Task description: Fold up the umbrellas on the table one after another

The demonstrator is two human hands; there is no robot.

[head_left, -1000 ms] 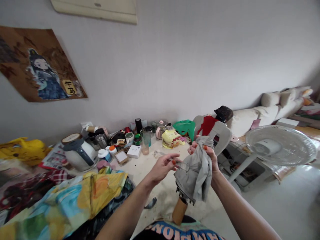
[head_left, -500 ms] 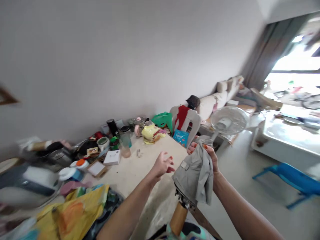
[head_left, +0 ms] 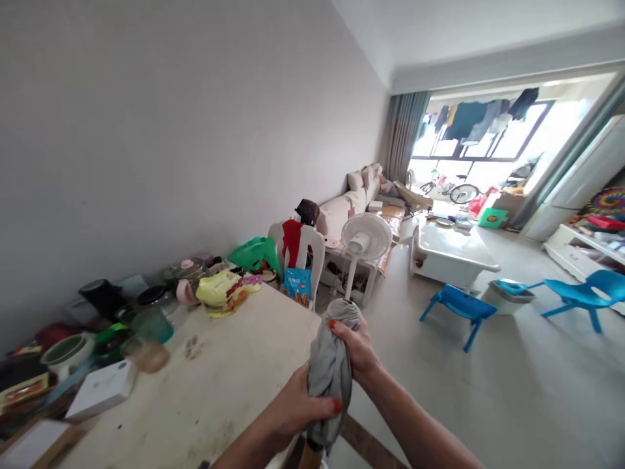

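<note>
A folded grey umbrella (head_left: 331, 365) with a tan wooden handle at the bottom stands upright in front of me, over the table's near edge. My left hand (head_left: 297, 407) wraps round the lower part of its canopy, fingers closed. My right hand (head_left: 359, 345) grips the top of the canopy, fingers closed over the fabric. The beige table (head_left: 234, 391) lies just left of both hands.
Cups, jars, a white box (head_left: 100, 389) and a yellow bag (head_left: 219, 290) crowd the table's far side by the wall. A white chair (head_left: 305, 251) and a standing fan (head_left: 364, 241) are beyond. Blue chairs (head_left: 459, 306), a low white table (head_left: 452, 251) and a sofa stand further off.
The view has swung right toward the room. My left hand, open and apart before, has closed round the umbrella's canopy, which is now squeezed narrower.
</note>
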